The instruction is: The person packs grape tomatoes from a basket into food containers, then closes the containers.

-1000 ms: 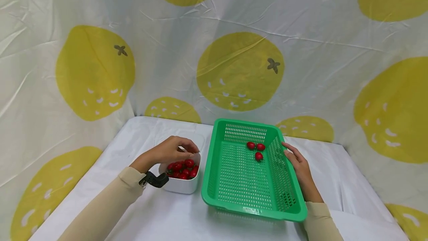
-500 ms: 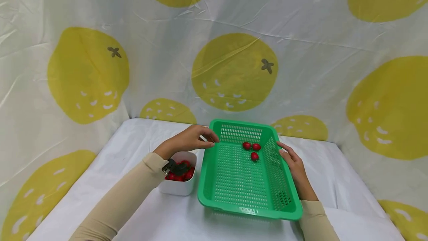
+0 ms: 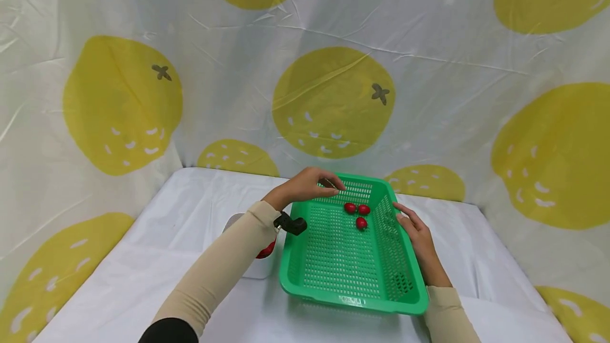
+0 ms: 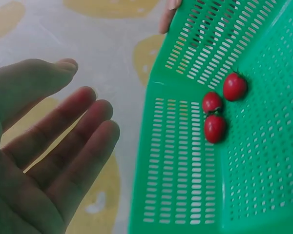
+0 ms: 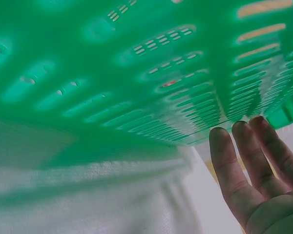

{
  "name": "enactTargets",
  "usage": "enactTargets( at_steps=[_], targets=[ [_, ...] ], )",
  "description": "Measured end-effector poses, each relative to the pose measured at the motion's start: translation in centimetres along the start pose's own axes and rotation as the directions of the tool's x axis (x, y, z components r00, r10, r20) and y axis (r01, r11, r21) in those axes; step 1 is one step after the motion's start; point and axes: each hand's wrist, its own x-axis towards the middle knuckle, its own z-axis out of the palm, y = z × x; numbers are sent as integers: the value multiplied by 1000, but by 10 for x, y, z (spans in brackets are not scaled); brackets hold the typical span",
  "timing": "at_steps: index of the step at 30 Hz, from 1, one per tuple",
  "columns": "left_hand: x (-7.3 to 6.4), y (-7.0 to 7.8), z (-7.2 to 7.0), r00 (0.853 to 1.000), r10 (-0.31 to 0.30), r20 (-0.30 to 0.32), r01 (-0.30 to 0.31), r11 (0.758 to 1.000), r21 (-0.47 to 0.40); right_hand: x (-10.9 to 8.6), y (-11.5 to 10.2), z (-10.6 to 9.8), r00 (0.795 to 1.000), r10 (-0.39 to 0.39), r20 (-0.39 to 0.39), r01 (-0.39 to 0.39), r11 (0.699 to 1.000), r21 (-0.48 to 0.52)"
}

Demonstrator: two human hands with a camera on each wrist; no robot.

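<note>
Above the far-left part of a green slotted basket (image 3: 333,258) hovers my left hand (image 3: 305,185). Its fingers are loosely bent and apart from the thumb, and the left wrist view shows nothing between them. Three cherry tomatoes (image 4: 235,87) lie on the basket floor, near its far right corner. At the basket's right side, my right hand (image 3: 421,240) touches the rim and outer wall. In the right wrist view its fingers (image 5: 224,161) look straight. A white container (image 3: 257,270) stands left of the basket, mostly hidden by my left sleeve; red tomatoes (image 3: 267,250) show in it.
The table has a white cloth (image 3: 190,210) over it. Behind and at the sides hangs a white curtain (image 3: 229,83) with large yellow fruit prints. A dark strap device (image 3: 290,223) is on my left wrist.
My left hand has moved right, from over the white container to over the basket, and my sleeve now covers much of the container. My right hand stays at the basket's side.
</note>
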Motion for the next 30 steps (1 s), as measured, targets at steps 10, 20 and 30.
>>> enactTargets(
  at_steps=[10, 20, 30],
  targets=[
    [39, -5, 30, 999, -43, -3, 43, 996, -80, -6, -13, 4, 1000, 9, 3, -9, 999, 35],
    [64, -13, 68, 992, -125, -8, 124, 990, -63, -6, -11, 4, 1000, 18, 0, -18, 998, 61],
    [72, -24, 89, 988, -156, 4, 155, 981, -119, -6, -11, 3, 1000, 25, -10, -24, 998, 53]
  ],
)
